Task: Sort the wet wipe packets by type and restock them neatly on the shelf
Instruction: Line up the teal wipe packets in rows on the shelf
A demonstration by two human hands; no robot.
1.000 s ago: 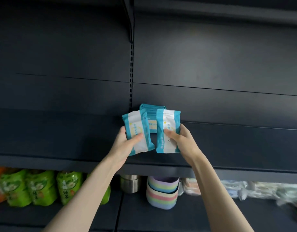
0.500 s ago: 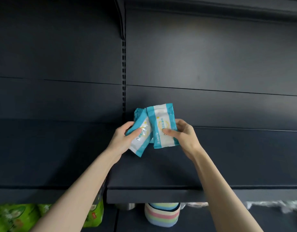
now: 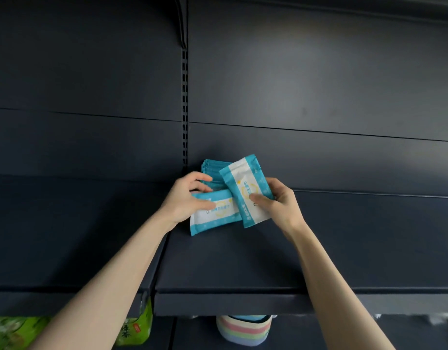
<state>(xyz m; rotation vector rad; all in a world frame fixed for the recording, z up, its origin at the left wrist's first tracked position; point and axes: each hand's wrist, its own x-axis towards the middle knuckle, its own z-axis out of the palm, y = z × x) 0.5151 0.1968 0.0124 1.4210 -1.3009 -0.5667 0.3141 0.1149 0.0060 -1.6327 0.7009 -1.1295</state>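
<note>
Teal tilted packet (image 3: 245, 195) pinched in grip of right hand (image 3: 281, 202); flat packet (image 3: 215, 214) clasped by left hand (image 3: 185, 198). Rear stack (image 3: 213, 170) may be toppled if these are shoved in askew.

I get a single wide-angle view from the person's head, facing the dark shelf (image 3: 243, 261) squarely and looking slightly down onto its board. It sits close: the left hand (image 3: 185, 198) and right hand (image 3: 281, 205) meet mid-frame.
</note>
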